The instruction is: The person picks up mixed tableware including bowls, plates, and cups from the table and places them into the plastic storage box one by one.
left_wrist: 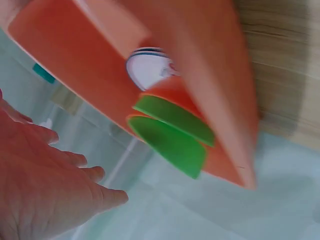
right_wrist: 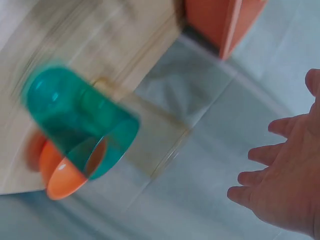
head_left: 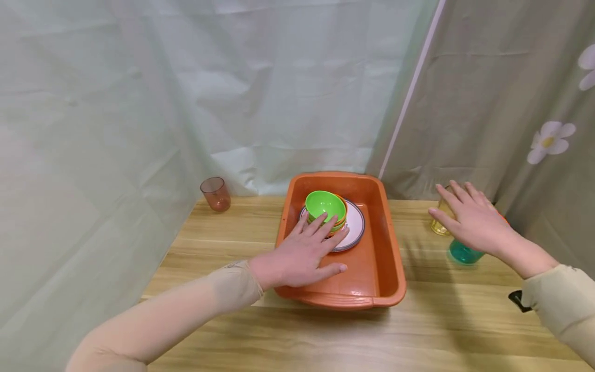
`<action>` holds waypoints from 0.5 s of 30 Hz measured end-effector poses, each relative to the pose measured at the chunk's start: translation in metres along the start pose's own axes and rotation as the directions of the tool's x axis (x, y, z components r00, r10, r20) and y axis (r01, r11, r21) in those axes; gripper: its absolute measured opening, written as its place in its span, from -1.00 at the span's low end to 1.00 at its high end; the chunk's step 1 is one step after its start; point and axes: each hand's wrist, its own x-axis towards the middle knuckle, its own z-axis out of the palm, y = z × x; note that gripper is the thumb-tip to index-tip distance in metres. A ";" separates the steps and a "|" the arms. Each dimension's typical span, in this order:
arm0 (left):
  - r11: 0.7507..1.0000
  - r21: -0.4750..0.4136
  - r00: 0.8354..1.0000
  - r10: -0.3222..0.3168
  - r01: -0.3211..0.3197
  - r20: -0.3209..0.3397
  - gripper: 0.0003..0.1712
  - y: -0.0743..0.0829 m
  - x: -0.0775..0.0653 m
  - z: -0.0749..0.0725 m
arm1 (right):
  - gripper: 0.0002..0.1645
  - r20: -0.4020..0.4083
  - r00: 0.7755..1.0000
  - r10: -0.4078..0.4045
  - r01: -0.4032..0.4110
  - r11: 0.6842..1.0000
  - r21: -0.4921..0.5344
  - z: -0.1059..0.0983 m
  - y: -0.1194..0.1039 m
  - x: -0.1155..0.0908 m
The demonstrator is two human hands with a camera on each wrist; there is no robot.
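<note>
An orange plastic basin (head_left: pixel 367 268) stands on the wooden table, with white blue-rimmed plates (head_left: pixel 357 225) inside it. On the plates sits a stack of green and orange bowls (head_left: pixel 322 202), a green one on top. My left hand (head_left: pixel 304 256) hovers over the near left part of the basin, fingers spread; the left wrist view shows it apart from the bowls (left_wrist: pixel 167 145). Over the right side, my right hand (head_left: pixel 476 219) is held with straight fingers above a teal cup (head_left: pixel 465 252) and a yellow clear cup (head_left: pixel 439 226). It holds nothing.
A reddish clear cup (head_left: pixel 216 195) stands at the table's back left corner. Beside the teal cup is an orange cup or bowl (right_wrist: pixel 62 177). A black object (head_left: pixel 518 299) lies near the right sleeve. Pale curtains (head_left: pixel 288 103) hang behind the table and at its sides.
</note>
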 end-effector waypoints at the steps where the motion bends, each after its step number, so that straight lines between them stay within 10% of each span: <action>1: 1.000 0.006 1.000 0.014 -0.014 0.000 -0.06 0.004 0.003 -0.001 | -0.04 0.001 1.000 0.024 -0.024 1.000 0.005 -0.003 0.007 0.001; 15: 0.995 -0.030 0.994 0.097 -0.096 0.058 -0.09 0.052 0.060 -0.008 | -0.07 0.010 0.980 0.201 -0.199 0.962 0.188 -0.028 0.102 -0.006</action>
